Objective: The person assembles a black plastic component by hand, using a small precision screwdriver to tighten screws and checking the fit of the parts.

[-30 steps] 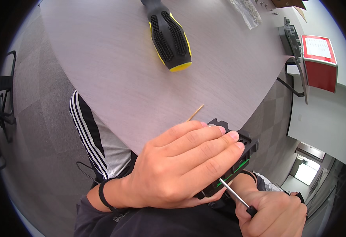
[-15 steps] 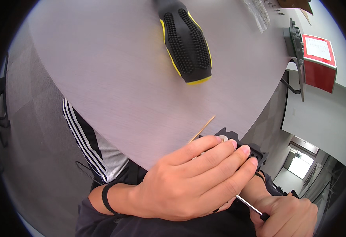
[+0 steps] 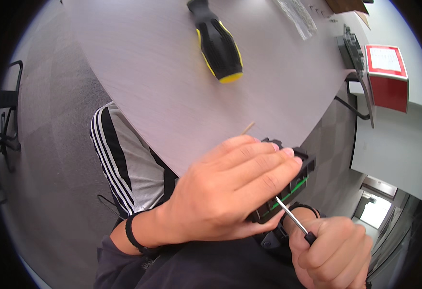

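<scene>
My left hand is closed over a black plastic block, with its fingers across the top. A green strip runs along the block's near side. In the fist of my right hand is a screwdriver. Its thin metal shaft points up and left, with the tip at or against the green side; contact is hard to confirm. The palm hides the screwdriver's handle. A thin wooden stick pokes out beyond my left fingers; its lower part is covered.
A black and yellow ribbed tool handle lies on the grey table. At the far right are a clear plastic bag, small screws, a dark grey case and a red box.
Both hands have risen slightly, and the block has tilted so its green-edged side shows. The screwdriver's shaft is more exposed. The view has shifted; the large handle appears farther away.
</scene>
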`<state>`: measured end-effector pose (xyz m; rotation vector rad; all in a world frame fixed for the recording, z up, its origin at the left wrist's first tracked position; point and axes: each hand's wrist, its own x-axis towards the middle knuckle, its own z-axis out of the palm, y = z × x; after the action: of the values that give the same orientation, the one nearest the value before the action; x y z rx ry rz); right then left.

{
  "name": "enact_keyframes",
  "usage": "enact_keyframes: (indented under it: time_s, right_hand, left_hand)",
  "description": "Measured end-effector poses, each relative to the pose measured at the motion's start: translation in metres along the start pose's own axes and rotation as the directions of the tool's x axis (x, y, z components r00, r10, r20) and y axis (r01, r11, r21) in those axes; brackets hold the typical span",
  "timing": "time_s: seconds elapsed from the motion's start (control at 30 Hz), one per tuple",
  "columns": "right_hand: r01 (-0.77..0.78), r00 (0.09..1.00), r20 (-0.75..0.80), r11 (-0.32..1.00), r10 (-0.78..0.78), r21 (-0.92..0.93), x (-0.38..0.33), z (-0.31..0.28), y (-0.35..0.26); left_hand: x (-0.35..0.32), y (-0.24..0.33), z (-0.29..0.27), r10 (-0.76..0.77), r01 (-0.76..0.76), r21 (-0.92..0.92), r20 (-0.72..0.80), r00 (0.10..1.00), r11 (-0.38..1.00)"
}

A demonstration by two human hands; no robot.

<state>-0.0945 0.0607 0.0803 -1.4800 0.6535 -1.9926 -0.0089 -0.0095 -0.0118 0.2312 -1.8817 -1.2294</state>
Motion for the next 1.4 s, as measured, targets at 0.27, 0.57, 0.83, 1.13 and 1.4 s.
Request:
enact_keyframes:
  time_s: [0.27, 0.57, 0.83, 1.13, 1.4]
  right_hand:
    - [0.142, 0.990, -0.015, 0.990, -0.142, -0.013, -0.008, -0.010, 0.000]
    - [0.035, 0.994, 0.103, 0.999, -0.036, 0.008, -0.009, -0.017, -0.014]
    - [-0.063, 0.979, 0.198, 0.997, 0.051, 0.055, 0.008, -0.014, -0.004]
    - [-0.211, 0.963, 0.196, 0.968, 0.183, 0.132, 0.022, -0.013, 0.003]
    - [0.010, 0.999, -0.039, 0.999, -0.012, -0.048, -0.018, 0.004, 0.003]
  left_hand:
    - [0.004, 0.000, 0.002, 0.049, -0.049, 0.023, 0.001, 0.999, 0.999]
    - [0.004, 0.000, 0.004, 0.081, -0.082, 0.029, 0.005, 0.997, 0.996]
    - [-0.002, -0.001, 0.001, 0.065, -0.064, 0.067, -0.010, 0.998, 0.996]
    - [-0.005, 0.000, -0.006, 0.021, -0.021, 0.015, -0.020, 1.000, 1.000]
    - [-0.003, 0.001, -0.009, 0.007, -0.007, 0.004, 0.037, 0.999, 1.000]
